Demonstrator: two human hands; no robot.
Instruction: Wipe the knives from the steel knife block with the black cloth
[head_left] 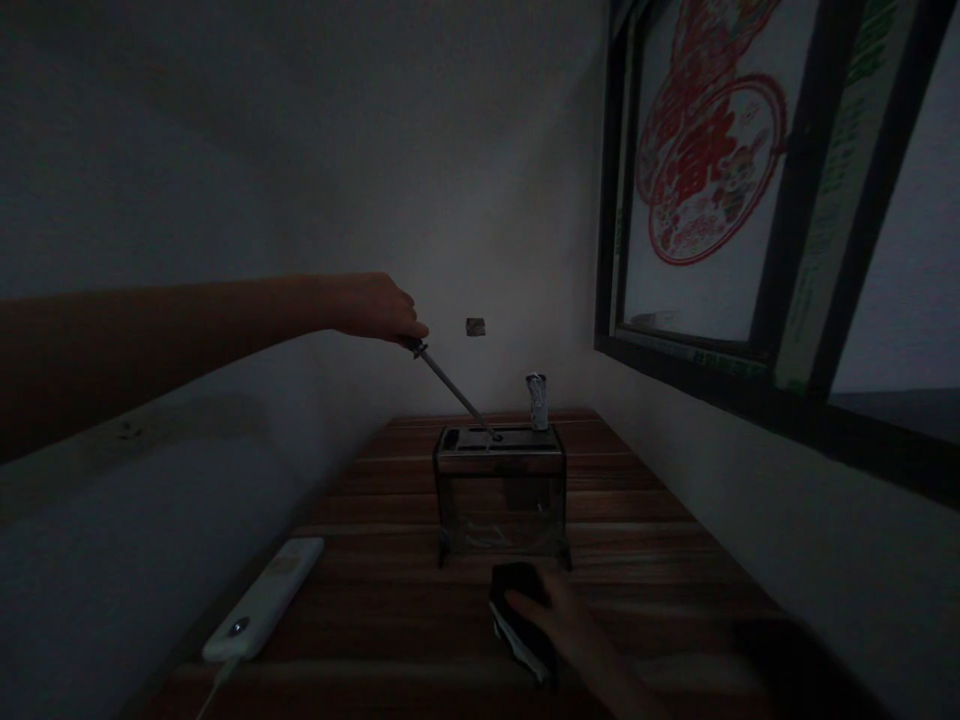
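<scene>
My left hand [382,308], on a stretched-out arm, is closed around the handle of a sharpening steel [454,390]. The steel slants down to the right, its lower end at a round hole in the top of a knife block [499,463]. That block has a dark frame and a see-through front. Near the front of the table, my right hand [555,605] grips a black object with a pale edge [521,620]; its kind is hard to make out in the dim light. A silvery, crumpled-looking upright piece [537,402] rises at the block's right rear.
Dark striped wood covers the table [375,580]. A white power strip [266,600] with a cord lies along its left side. Walls enclose the left and back. A dark-framed window [697,360] with red decorations is on the right. Dark, blurred shape [795,660] at lower right.
</scene>
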